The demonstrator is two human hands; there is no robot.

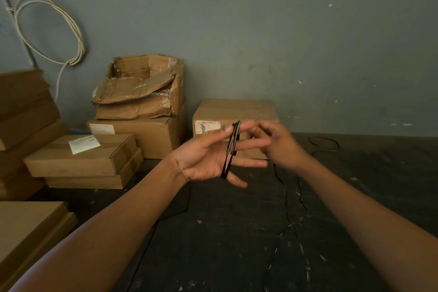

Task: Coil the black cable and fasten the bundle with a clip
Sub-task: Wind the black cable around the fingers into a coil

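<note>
The thin black cable (231, 149) is wound in several turns around the straight fingers of my left hand (208, 156), which is held palm up above the dark table. The loops run from the index finger down to the little finger. My right hand (275, 142) is just to the right, its curled fingers pinching the cable near the tips of my left fingers. A loose length of cable (282, 182) trails down from the hands onto the table and runs toward me. No clip can be seen.
Cardboard boxes (234, 114) stand at the back of the dark table (355, 197), with more stacked at the left (80, 156). A white cable coil (49, 28) hangs on the grey wall. Another black cable loop (324, 143) lies at the back right.
</note>
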